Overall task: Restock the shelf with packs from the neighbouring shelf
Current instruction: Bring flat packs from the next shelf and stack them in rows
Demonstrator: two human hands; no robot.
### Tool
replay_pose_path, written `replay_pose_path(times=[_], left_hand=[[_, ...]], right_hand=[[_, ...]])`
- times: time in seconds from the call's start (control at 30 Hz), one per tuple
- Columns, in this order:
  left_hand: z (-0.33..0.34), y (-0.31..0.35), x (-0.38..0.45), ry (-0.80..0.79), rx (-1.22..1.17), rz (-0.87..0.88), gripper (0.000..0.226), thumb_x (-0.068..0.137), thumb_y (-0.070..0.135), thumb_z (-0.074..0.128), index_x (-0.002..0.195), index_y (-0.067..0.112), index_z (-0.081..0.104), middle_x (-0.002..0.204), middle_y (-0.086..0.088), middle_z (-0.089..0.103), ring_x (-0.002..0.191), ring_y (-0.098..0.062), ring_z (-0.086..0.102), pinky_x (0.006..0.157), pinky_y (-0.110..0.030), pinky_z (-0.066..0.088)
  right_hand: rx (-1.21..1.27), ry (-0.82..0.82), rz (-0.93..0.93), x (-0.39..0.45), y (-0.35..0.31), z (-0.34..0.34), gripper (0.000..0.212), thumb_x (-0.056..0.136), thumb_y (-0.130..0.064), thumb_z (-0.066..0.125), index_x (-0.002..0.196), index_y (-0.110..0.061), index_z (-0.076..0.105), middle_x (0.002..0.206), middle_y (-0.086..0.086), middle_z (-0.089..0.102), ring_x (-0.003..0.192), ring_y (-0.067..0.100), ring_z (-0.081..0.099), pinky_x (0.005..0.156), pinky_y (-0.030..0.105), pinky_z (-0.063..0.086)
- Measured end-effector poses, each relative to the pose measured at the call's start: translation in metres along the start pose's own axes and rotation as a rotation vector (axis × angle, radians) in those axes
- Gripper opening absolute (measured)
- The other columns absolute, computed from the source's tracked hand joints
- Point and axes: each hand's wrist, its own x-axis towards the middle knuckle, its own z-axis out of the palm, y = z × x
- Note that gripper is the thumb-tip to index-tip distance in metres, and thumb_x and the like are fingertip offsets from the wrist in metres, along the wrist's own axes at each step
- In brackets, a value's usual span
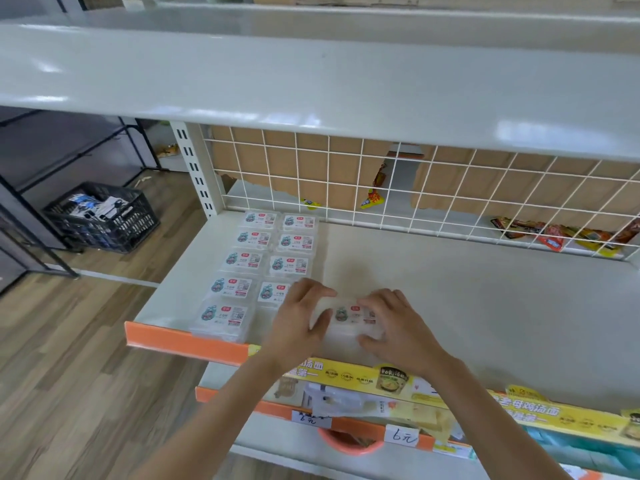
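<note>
A clear plastic pack [348, 320] with a white label rests near the front edge of the pale shelf [467, 306]. My left hand [299, 318] grips its left end and my right hand [393, 323] grips its right end. To the left, several identical packs [258, 263] lie flat in two neat columns running from the shelf's front to the wire back. The held pack sits just right of the second column, at its front end, and my left hand hides part of that column's front.
A white wire grid [450, 199] backs the shelf, with snack packets [554, 233] behind it. An orange price strip [180, 341] edges the shelf front. Lower shelves carry yellow banners and price tags [401, 436]. A black crate [104, 216] stands on the wooden floor at left.
</note>
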Motion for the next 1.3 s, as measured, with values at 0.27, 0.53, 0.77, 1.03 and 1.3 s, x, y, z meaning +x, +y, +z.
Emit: replay_pose_path(times=[0.27,0.53,0.77,1.03,1.3], left_hand=[[-0.092,-0.053,-0.049,0.080,0.179,-0.150,0.035,0.073,0.037,0.050,0.102,0.021,0.063,0.101,0.006,0.053,0.099,-0.010,0.042,0.085,-0.013,0.032],[-0.096,-0.079,-0.061,0.043,0.150,-0.166,0.025,0.081,0.022,0.062,0.105,0.015,0.063,0.109,0.001,0.051,0.106,-0.015,0.042,0.091,-0.009,0.028],[-0.096,-0.083,-0.058,0.010,0.175,-0.051,0.026,0.078,0.006,0.067,0.104,0.011,0.064,0.106,-0.002,0.054,0.105,-0.015,0.043,0.090,-0.017,0.035],[-0.066,-0.040,-0.025,-0.133,0.227,0.242,0.021,0.080,0.014,0.051,0.098,0.013,0.063,0.097,0.000,0.059,0.093,-0.016,0.047,0.078,-0.031,0.046],[0.031,0.054,0.008,-0.355,0.357,0.535,0.032,0.077,0.024,0.035,0.096,0.018,0.061,0.090,0.002,0.060,0.088,-0.019,0.053,0.068,-0.034,0.049]], right_hand=[[0.134,0.043,-0.166,0.028,-0.078,0.024,0.054,0.078,-0.046,0.053,0.126,-0.022,0.046,0.120,-0.002,0.041,0.113,0.012,0.036,0.087,0.024,0.040],[0.004,0.070,-0.084,0.034,-0.103,0.053,0.044,0.083,-0.033,0.061,0.122,-0.016,0.049,0.123,0.005,0.038,0.101,0.018,0.052,0.070,0.024,0.046],[0.025,0.043,-0.053,0.026,-0.110,0.054,0.053,0.085,-0.052,0.032,0.119,-0.017,0.053,0.119,0.003,0.039,0.094,0.016,0.053,0.076,0.028,0.047],[-0.069,0.049,-0.030,-0.003,-0.081,0.031,0.028,0.090,-0.018,0.047,0.115,-0.008,0.054,0.114,0.010,0.050,0.102,0.025,0.050,0.083,0.036,0.047],[-0.284,0.102,0.094,-0.108,-0.007,-0.027,0.028,0.066,-0.024,0.059,0.093,-0.019,0.061,0.085,-0.001,0.060,0.070,0.017,0.060,0.053,0.023,0.049]])
